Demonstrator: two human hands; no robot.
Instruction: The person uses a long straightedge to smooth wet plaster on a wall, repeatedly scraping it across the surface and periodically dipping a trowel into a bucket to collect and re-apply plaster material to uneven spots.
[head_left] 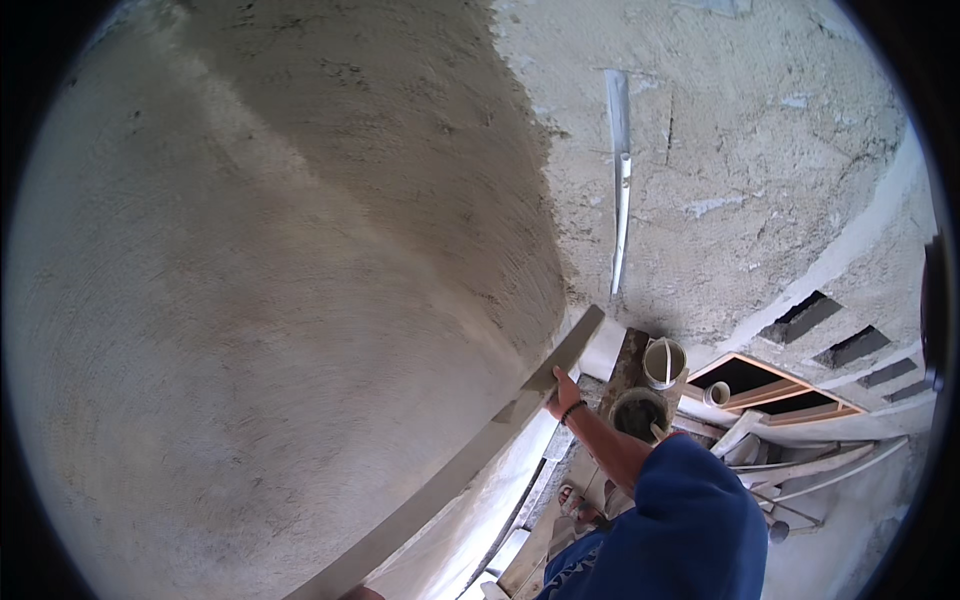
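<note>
A long, flat plasterer's straightedge [455, 460] runs slantwise from the lower edge up to the middle, against a broad surface of damp grey-brown plaster [270, 330]. Near its upper end, my right hand [565, 392] is closed around the straightedge, a dark bracelet at the wrist. The arm reaches up from a blue sleeve. Only a sliver of my left hand [362, 593] shows at the bottom edge, beside the lower part of the straightedge. Its fingers are hidden. A smear of plaster [508, 408] sits on the straightedge just below my right hand.
Two buckets [664, 362] [640, 413] stand on planks [630, 350] below my right arm. A smaller pot [716, 393] is near a wood-framed opening [780, 390]. Scaffold poles [820, 465] lie beyond. A pale pipe [621, 225] runs along the rough wall [720, 180]. A sandaled foot [572, 498] shows below.
</note>
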